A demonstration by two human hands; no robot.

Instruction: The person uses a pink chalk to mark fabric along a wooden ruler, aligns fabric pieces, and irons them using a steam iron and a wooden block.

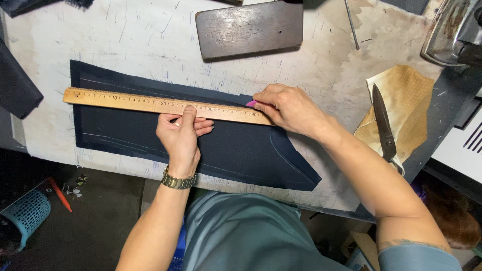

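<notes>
A dark navy fabric piece [150, 135] with pale chalk lines lies flat on the white worktable [125, 35]. A long wooden ruler [115, 100] rests across the fabric's upper part. My left hand [182, 134] presses the ruler down near its middle, thumb on the wood. My right hand [288, 108] sits at the ruler's right end and pinches a small pink piece of chalk [250, 103] against the ruler's upper edge.
A dark wooden block [248, 29] lies at the table's back. Large scissors [384, 123] rest on a tan cloth [406, 95] at the right. An iron [454, 32] stands at the far right corner. A blue basket [25, 216] is on the floor at the left.
</notes>
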